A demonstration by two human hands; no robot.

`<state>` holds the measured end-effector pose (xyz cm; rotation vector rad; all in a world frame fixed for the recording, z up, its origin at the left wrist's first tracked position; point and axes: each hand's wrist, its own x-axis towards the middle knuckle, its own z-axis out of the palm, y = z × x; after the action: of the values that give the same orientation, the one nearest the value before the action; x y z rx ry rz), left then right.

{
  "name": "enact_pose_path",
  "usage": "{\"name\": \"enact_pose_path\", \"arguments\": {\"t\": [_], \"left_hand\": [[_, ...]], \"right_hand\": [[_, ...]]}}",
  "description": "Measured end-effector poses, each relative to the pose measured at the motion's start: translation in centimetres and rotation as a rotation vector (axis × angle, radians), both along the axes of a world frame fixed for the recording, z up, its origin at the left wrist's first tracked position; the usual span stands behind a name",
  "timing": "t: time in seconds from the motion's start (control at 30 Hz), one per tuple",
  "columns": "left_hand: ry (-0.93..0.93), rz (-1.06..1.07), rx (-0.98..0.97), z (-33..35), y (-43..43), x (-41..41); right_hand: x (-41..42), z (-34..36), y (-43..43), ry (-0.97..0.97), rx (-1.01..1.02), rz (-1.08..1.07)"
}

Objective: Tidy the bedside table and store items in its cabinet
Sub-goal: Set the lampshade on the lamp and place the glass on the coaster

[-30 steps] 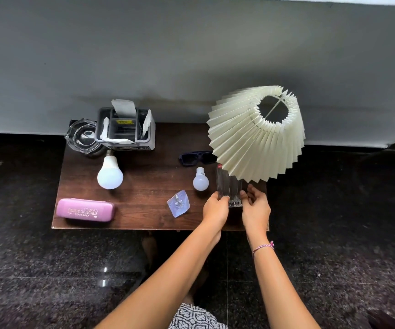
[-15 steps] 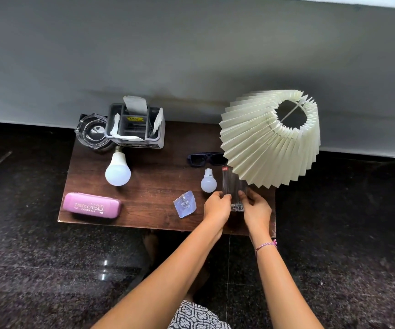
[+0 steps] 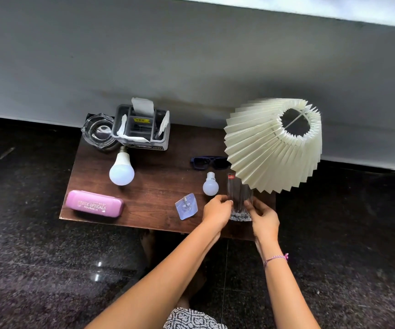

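Note:
A clear drinking glass (image 3: 238, 198) with a red label stands near the front right of the dark wooden bedside table (image 3: 158, 176). My left hand (image 3: 216, 211) grips its left side and my right hand (image 3: 263, 216) grips its right side, low on the glass. A pleated cream lampshade (image 3: 270, 148) leans over the glass and hides its upper right. On the table also lie a small white bulb (image 3: 210, 185), a large white bulb (image 3: 121, 170), dark sunglasses (image 3: 206, 162), a clear adhesive hook (image 3: 186, 206) and a pink spectacle case (image 3: 94, 204).
A grey organiser (image 3: 144, 129) with papers and a glass ashtray (image 3: 99, 132) stand at the table's back left, against the grey wall (image 3: 191, 67). Dark polished floor (image 3: 37, 269) surrounds the table. The cabinet below the top is hidden.
The view has drifted, so the table sits slightly further right in frame. Both hands stay around the glass, with fingers shifted a little lower on it.

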<state>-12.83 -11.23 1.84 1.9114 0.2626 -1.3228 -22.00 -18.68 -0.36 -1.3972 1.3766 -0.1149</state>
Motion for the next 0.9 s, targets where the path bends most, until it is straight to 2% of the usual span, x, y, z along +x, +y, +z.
{"name": "enact_pose_path", "arguments": {"t": [0.2, 0.5, 0.77, 0.9], "left_hand": [[0.034, 0.083, -0.044, -0.1, 1.8, -0.6], [0.064, 0.097, -0.099, 0.7, 6.4, 0.5], [0.008, 0.113, -0.139, 2.7, 10.4, 3.6], [-0.038, 0.105, -0.164, 3.8, 12.4, 5.9]], "right_hand": [[-1.4, 0.6, 1.3, -0.067, 0.052, 0.029], [-1.9, 0.9, 4.5, -0.161, 0.193, 0.047], [1.0, 2.2, 8.3, -0.265, 0.316, 0.050], [3.1, 2.3, 10.4, -0.291, 0.299, 0.063]]}}
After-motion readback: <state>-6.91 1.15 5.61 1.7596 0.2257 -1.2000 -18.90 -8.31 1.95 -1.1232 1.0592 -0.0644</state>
